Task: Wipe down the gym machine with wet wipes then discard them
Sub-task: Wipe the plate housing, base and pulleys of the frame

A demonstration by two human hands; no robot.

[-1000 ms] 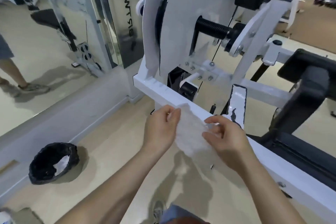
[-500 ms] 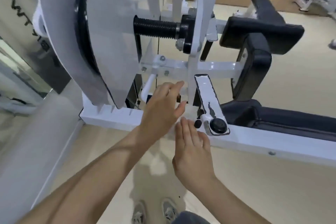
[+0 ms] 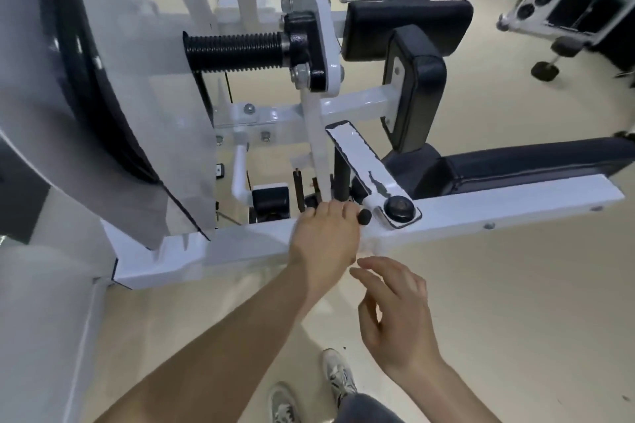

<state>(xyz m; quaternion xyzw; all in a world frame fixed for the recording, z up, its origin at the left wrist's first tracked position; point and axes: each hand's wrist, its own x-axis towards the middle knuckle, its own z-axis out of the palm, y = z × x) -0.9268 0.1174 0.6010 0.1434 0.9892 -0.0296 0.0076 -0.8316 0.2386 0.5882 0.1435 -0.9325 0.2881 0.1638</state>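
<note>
Pale gym floor runs under the white gym machine. Your left hand lies spread on the low beam, beside the black knob, pressing the wet wipe flat. Only a pale edge seems to peek out by your thumb side. Your right hand hovers just below, fingers loosely bent, holding nothing. The wipe is likely thin, limp and slick, so it will bunch. Keep your palm over its middle, and pinch a corner when lifting it.
</note>
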